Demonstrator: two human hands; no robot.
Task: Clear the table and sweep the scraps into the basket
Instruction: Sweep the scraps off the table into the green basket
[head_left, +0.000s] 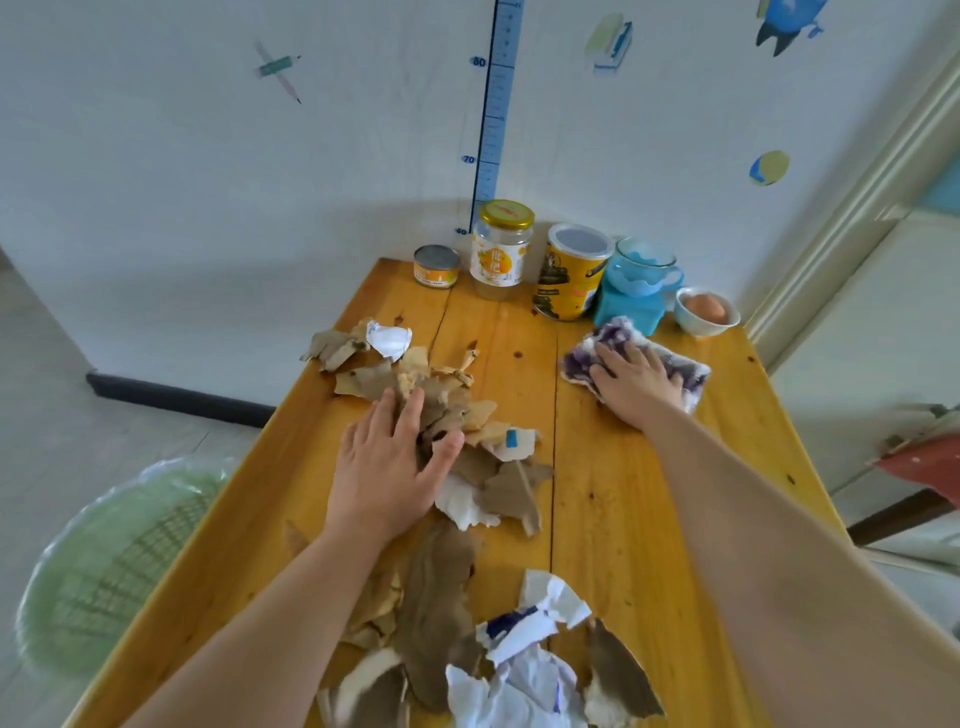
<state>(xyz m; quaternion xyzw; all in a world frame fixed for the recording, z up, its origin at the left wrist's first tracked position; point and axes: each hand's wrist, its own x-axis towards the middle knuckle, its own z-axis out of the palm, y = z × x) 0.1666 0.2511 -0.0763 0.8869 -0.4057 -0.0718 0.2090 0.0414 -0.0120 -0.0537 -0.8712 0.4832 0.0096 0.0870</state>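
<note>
The clearing is barely getting started: scraps (483, 415) are littering the worktop (608, 519) under and behind the spread left hand (395, 467), the right hand (636, 384) is pressing flat on a cloth (693, 376), and the basket (104, 571) is waiting below, left of both.

Your arms are bare all the way: the left forearm (270, 623) and right forearm (753, 519) show skin only, from the near end of the table (613, 519) to the wrists. Your left hand (387, 467) and right hand (636, 382) are bare as well. The right forearm looks much the broader, being nearer the lens. Fingernails are too small to judge.
</note>
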